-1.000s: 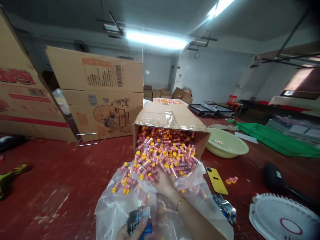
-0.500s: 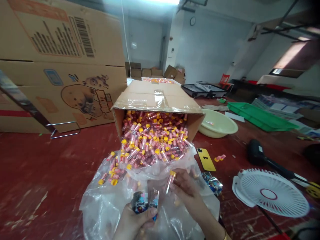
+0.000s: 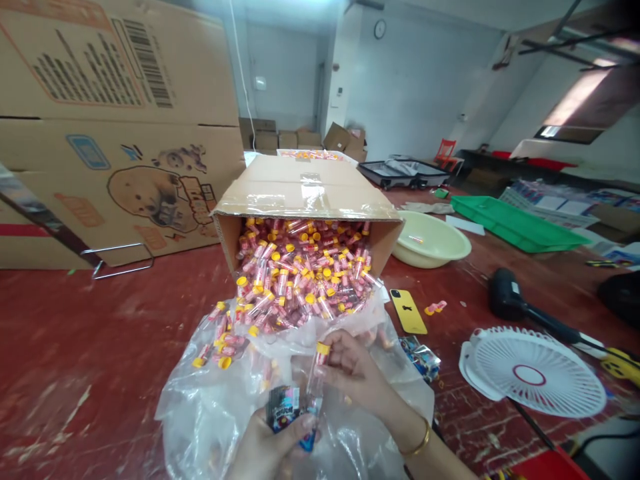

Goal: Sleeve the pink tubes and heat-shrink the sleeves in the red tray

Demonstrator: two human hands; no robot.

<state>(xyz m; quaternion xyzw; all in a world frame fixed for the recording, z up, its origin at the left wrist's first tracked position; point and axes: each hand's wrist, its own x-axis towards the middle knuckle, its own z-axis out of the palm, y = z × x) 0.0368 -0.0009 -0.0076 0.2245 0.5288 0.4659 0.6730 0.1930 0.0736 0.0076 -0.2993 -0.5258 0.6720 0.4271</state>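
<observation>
In the head view, the clear tube [image 3: 319, 365] at lower centre of the frame points cap-up, its long axis near vertical with the top leaning right, while the right hand [image 3: 356, 368], nearly closed, pinches it and the left hand [image 3: 270, 445], curled, grips printed packets [image 3: 284, 408].

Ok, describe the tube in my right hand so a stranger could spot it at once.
Find the cardboard box, its open end towards you, with yellow-capped tubes spilled onto translucent plastic. In front of it, your right hand pinches a single tube, yellow cap uppermost, its lower end close to the packets in your left hand. Unlike its loose neighbours, it is held.
</observation>
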